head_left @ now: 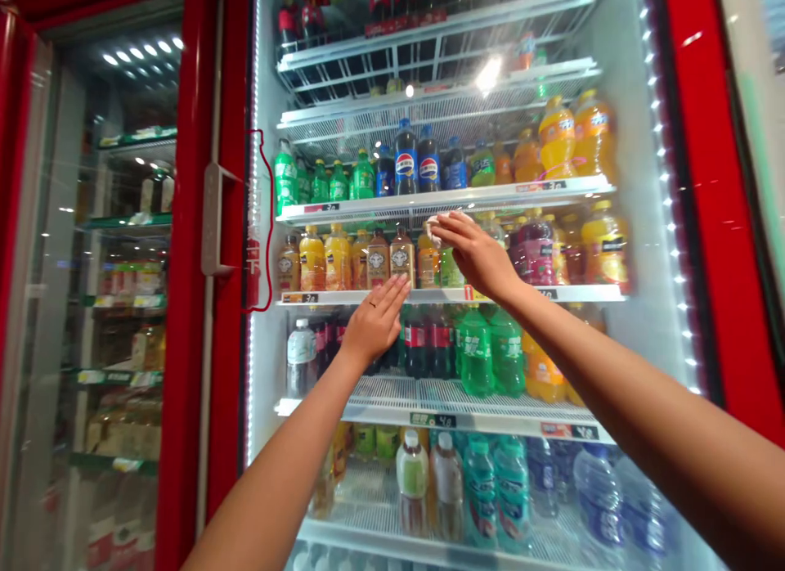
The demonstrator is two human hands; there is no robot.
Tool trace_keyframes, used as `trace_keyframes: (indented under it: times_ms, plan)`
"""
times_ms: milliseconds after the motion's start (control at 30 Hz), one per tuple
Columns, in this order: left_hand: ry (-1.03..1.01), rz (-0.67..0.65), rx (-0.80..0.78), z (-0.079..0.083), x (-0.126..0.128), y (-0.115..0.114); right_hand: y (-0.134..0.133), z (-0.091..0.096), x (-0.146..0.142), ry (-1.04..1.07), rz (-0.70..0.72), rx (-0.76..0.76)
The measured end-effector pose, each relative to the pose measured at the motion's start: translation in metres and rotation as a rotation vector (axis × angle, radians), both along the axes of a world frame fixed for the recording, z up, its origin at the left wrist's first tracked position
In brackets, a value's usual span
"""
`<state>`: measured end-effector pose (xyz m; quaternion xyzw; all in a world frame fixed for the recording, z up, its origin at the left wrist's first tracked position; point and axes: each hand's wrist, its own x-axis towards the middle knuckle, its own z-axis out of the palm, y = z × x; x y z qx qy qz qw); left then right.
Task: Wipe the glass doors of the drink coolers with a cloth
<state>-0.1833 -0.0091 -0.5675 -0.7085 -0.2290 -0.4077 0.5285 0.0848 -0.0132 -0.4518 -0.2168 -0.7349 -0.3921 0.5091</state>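
Reaching up from the lower left, my left hand (375, 321) lies flat, fingers together and stretched out, with a ring on one finger. It appears to rest on the glass door of a lit drinks fridge, in front of the shelf of brown and orange bottles. Higher and to the right, my right hand (475, 252) presses a folded white cloth (434, 230) to the glass. Only a small edge of the cloth shows past the fingertips. Behind the hands stand brown bottles (401, 258) and a purple bottle (536, 248).
A grey vertical handle (216, 219) sits on the red frame at the left. Beyond it is a second glass-fronted fridge (128, 301) with stocked shelves. Pepsi bottles (405, 160) and green bottles (361, 177) stand one shelf up. A red frame (705, 186) borders the right side.
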Motion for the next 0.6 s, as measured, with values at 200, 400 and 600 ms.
trace_keyframes:
  times_ms: [200, 400, 600]
  plan:
    - [0.01, -0.011, -0.004, -0.004, 0.002, 0.005, 0.0, 0.007, -0.01, 0.172, -0.022, 0.01]
    - [-0.008, -0.052, -0.012, -0.015, 0.002, 0.006, -0.006, 0.0, -0.012, 0.014, -0.053, -0.043]
    - [-0.016, -0.053, 0.02, -0.016, 0.003, 0.006, -0.007, 0.008, -0.002, 0.139, -0.06, -0.021]
